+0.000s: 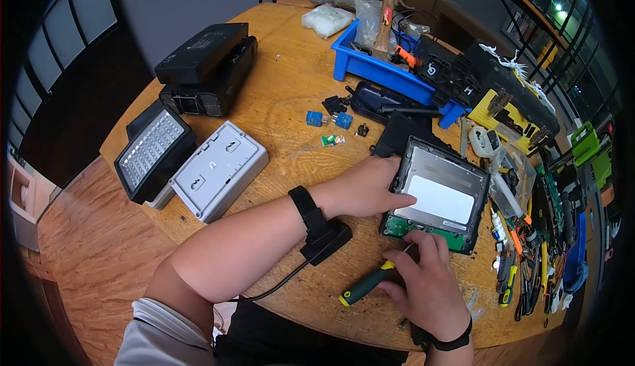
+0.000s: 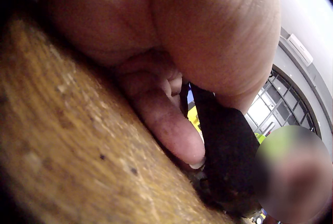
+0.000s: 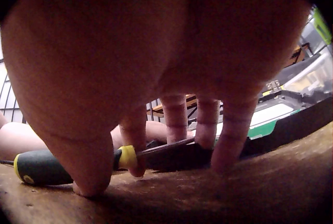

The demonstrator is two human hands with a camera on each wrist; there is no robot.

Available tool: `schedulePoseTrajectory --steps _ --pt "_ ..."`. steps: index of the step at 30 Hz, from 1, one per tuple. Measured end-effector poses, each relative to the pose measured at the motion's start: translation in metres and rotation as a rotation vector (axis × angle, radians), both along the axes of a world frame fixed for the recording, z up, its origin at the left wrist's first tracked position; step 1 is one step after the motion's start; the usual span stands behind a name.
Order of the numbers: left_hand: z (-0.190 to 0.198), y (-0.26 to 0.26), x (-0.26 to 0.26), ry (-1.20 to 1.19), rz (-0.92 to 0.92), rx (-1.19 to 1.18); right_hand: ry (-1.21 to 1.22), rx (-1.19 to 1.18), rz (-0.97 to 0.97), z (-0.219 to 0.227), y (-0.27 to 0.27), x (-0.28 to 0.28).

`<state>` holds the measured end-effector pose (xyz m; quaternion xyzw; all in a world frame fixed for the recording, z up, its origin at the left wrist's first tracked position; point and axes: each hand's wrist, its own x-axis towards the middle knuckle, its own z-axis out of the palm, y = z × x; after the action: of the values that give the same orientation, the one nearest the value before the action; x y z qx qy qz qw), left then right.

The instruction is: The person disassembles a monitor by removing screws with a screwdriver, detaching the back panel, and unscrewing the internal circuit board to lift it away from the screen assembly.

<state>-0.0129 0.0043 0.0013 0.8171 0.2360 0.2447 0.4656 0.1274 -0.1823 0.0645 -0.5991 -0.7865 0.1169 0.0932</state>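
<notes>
My left hand point(image 1: 367, 191) grips the left side of a flat black-framed electronic device point(image 1: 479, 234). Its thumb lies over the frame, and in the left wrist view the fingers point(image 2: 171, 125) curl in beside the black edge. A metal plate with a white label fills most of the device, with a green circuit board point(image 1: 456, 241) along the near side. My right hand point(image 1: 433, 286) pinches a screwdriver point(image 1: 362, 288) with a dark green handle and yellow collar, low over the table. The shaft points toward the device and passes under the outstretched fingers point(image 3: 205, 125).
A blue tray point(image 1: 383, 75) of parts stands at the back. Tools, including another screwdriver point(image 1: 508, 286), crowd the right side. At left are a grey plastic housing point(image 1: 221, 167), an LED lamp point(image 1: 153, 148) and a black case point(image 1: 205, 68). Blue connectors point(image 1: 316, 119) lie mid-table.
</notes>
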Motion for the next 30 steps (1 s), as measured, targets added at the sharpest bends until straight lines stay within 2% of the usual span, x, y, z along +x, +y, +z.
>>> schedulePoseTrajectory --steps 16,30 --pt "0.0021 -0.0008 -0.0003 0.006 0.016 0.065 0.029 -0.007 -0.007 0.0015 0.0002 0.0009" --pt "0.0006 -0.0013 -0.0002 -0.037 -0.001 0.032 0.021 -0.022 -0.010 0.0009 0.0002 0.0011"
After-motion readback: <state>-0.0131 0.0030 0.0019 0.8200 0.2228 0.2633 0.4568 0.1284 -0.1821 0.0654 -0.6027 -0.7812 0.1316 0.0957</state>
